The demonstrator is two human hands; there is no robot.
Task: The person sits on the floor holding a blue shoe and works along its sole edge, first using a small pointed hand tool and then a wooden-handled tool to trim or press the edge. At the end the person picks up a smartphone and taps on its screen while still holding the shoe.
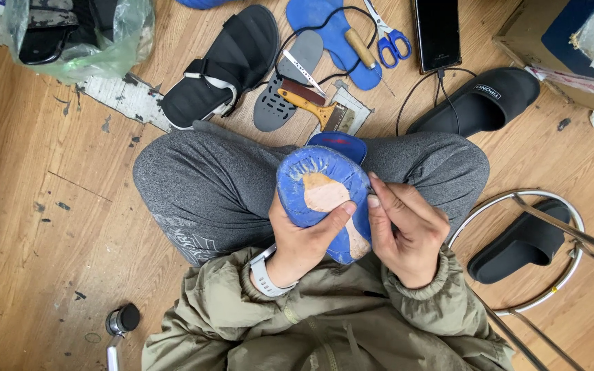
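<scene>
Head view: blue sole (314, 185) in left hand (300, 240) grip, right hand (407, 230) fingertips at edge.

Two black slides (479, 103) (520, 240), one sandal (225, 65), one scissors (388, 34) (blue-handled).

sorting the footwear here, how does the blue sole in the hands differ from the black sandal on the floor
The blue sole is held up over the lap by the left hand, with the right hand at its edge; the black sandal lies flat on the wooden floor, untouched. The blue sole is bare, with a tan worn patch; the black sandal has straps with white trim. Both are footwear parts of similar length.
</scene>
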